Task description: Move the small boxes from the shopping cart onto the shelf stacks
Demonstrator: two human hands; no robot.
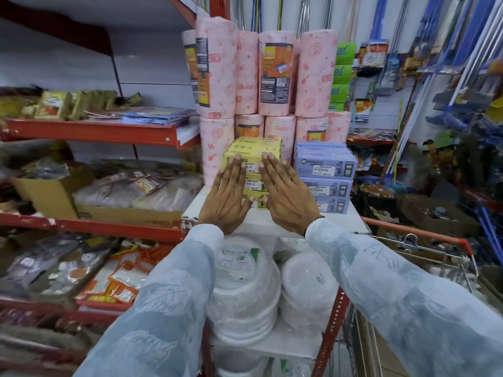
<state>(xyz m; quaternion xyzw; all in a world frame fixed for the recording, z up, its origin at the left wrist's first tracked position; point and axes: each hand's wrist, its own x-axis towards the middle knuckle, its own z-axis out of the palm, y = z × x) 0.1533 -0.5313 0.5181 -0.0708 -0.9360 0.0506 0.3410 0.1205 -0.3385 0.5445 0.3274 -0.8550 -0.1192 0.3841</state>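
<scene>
A stack of small yellow boxes (254,151) stands on the white shelf top (351,219), in front of pink paper rolls. Both my hands lie flat against the front of this stack, fingers straight and pointing up. My left hand (227,198) covers the stack's left half and my right hand (288,197) its right half; neither grips a box. Just to the right stands a stack of small blue boxes (325,176), apart from my hands. The shopping cart (424,236) shows its red rim at the right; its contents are mostly hidden by my right sleeve.
Pink Gala paper rolls (273,74) are piled in two tiers behind the boxes. Wrapped white plates (245,292) fill the shelf below. Red shelves at the left hold packets and a cardboard box (54,197). Mops and brooms (462,63) hang at the right.
</scene>
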